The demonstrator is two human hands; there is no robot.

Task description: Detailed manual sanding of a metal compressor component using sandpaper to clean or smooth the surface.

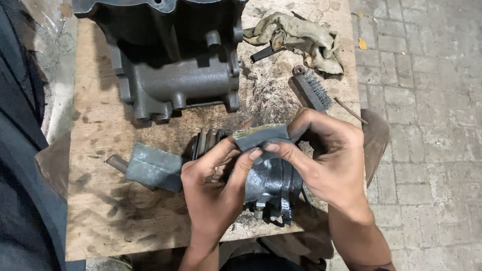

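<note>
My left hand [213,188] and my right hand [324,155] together pinch a folded grey strip [261,135], like abrasive paper, with a worn brownish corner. They hold it just above a dark, greasy round metal part [273,183] with fins and small bolts, which lies on the wooden board [110,211]. My left thumb and forefinger grip the strip's left end; my right fingers curl over its right end.
A large grey cast metal housing [170,65] stands at the board's far side. A grey metal block with a short pipe [150,168] lies left of my hands. A wire brush [312,90] and dirty rag [301,40] lie at the back right. Paving bricks [427,125] are to the right.
</note>
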